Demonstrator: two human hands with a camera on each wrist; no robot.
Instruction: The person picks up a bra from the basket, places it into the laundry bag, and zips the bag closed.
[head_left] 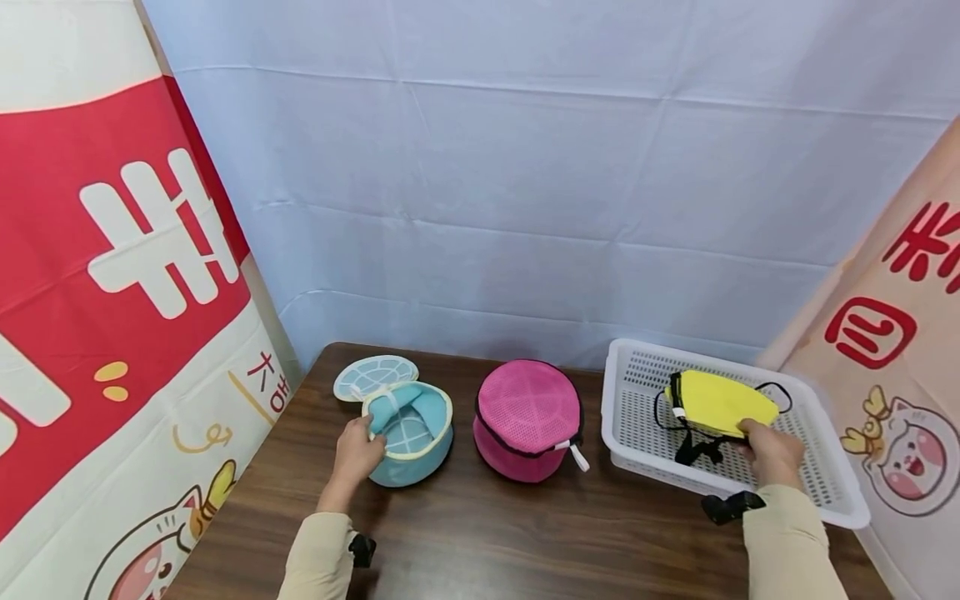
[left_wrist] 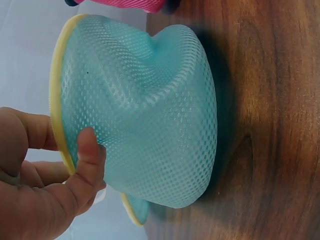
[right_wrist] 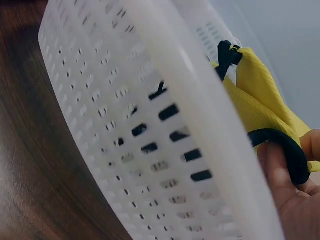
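At the left, a round light-blue mesh laundry bag (head_left: 416, 473) with yellow trim stands with its lid (head_left: 375, 375) folded back. My left hand (head_left: 358, 450) pinches its near-left rim; in the left wrist view, fingers and thumb straddle the yellow edge of the mesh wall (left_wrist: 150, 120), which is dented. Over at the right, my right hand (head_left: 777, 454) grips the near-right corner of a folded yellow cloth item (head_left: 716, 400) with black straps and cords. That cloth lies above the white plastic basket (head_left: 663, 473), a black strap hanging down inside. The basket wall partly hides my right hand in the right wrist view.
Between the two hands sits a round pink mesh laundry bag (head_left: 525, 408), its lid closed and a white zip pull hanging off the right front. All stand on a dark wooden table (head_left: 525, 533). A pale cloth backdrop (head_left: 480, 167) rises behind, with printed cloths at both sides.
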